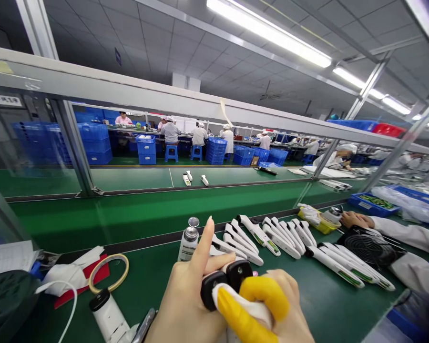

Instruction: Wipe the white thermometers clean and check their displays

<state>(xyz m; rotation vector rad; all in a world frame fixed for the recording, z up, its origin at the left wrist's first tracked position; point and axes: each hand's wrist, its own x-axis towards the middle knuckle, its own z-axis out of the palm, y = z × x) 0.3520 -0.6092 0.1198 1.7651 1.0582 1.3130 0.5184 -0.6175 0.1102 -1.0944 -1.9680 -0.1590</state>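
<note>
Low in the middle of the head view, my hands meet over two black device ends (238,270). My left hand (189,290) is closed around them, its index finger pointing up. My right hand (271,305), with yellow covers on two fingers, pinches a white piece (250,307) against the nearer black end. Whether that piece is cloth or part of a device I cannot tell. The device bodies are mostly hidden by my hands. Just behind stands a metal-topped bottle (188,243). White handheld devices (243,243) lie in a row beyond my right hand.
To the left are a tape roll (124,274), another white device (109,314), a white cable (71,309) and a dark green round object (9,305). At right, a co-worker's hands (355,220) are near a yellow basket (318,221) and black cable coil (368,245). A green conveyor (136,212) runs behind.
</note>
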